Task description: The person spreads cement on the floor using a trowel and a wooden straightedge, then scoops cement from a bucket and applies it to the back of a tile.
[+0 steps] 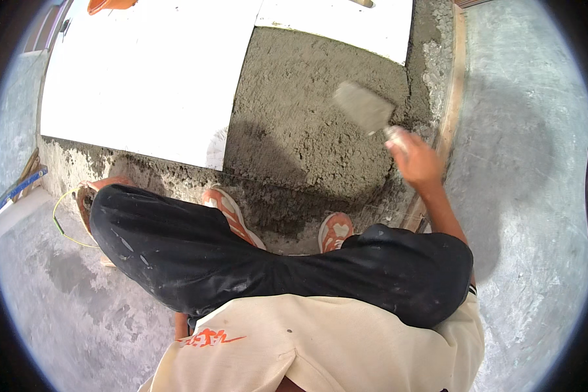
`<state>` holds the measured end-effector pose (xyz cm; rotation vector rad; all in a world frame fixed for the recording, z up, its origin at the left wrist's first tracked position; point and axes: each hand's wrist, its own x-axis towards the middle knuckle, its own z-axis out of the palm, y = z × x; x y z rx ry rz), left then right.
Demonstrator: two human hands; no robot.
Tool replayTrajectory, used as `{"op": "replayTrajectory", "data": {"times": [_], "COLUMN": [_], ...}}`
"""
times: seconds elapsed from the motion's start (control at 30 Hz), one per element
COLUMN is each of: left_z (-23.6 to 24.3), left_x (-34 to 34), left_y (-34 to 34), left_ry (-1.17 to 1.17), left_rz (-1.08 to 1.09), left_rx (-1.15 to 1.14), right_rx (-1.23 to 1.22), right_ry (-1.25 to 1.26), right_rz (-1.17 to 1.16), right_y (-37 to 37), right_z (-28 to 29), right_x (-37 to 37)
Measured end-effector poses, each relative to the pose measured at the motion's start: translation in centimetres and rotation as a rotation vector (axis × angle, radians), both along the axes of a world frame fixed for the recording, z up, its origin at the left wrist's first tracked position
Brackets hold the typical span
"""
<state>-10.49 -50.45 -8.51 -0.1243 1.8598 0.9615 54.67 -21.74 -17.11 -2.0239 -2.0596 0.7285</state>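
Note:
My right hand (pixel 417 160) is closed round the handle of a trowel (pixel 364 106). The trowel's flat grey blade, a little blurred, is over the far right part of a bed of wet mortar (pixel 287 85). The mortar looks rough and crumbly toward its near and right edges. White tiles (pixel 150 78) border it on the left and on the far side. At the far left, by my left knee, only part of my left hand (pixel 113 181) shows; its fingers are mostly hidden, and a yellow cord (pixel 62 232) loops down beside it.
My shoes (pixel 336 232) rest at the mortar's near edge. A wooden strip (pixel 456 85) runs along the right side, with grey floor (pixel 522 196) beyond. An orange object (pixel 108 5) sits on the tiles at the top left. A blue level-like bar (pixel 19 189) lies far left.

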Motion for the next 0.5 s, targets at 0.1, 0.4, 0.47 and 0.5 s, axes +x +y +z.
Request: {"op": "replayTrajectory", "data": {"times": [0.1,0.4,0.47,0.5], "left_z": [0.1,-1.2,-1.5,-1.7], "left_x": [0.1,0.5,0.7,0.7], "left_y": [-0.3,0.3,0.7,0.9], "left_ry": [0.001,-0.001,0.006,0.007], "left_rz": [-0.004,-0.004,-0.004,-0.008], "left_rx": [-0.017,-0.025,-0.029,-0.032], "right_rx": [-0.145,-0.050,-0.176,-0.196], "right_ry": [-0.063,-0.133,-0.128,-0.124], "right_rz": [0.224,0.022,0.222,0.268], "right_y": [-0.4,0.8,-0.8,-1.9], "right_z": [1.1,0.4,1.7,0.4], "right_x": [-3.2,-1.5,-5.4,-6.1]}}
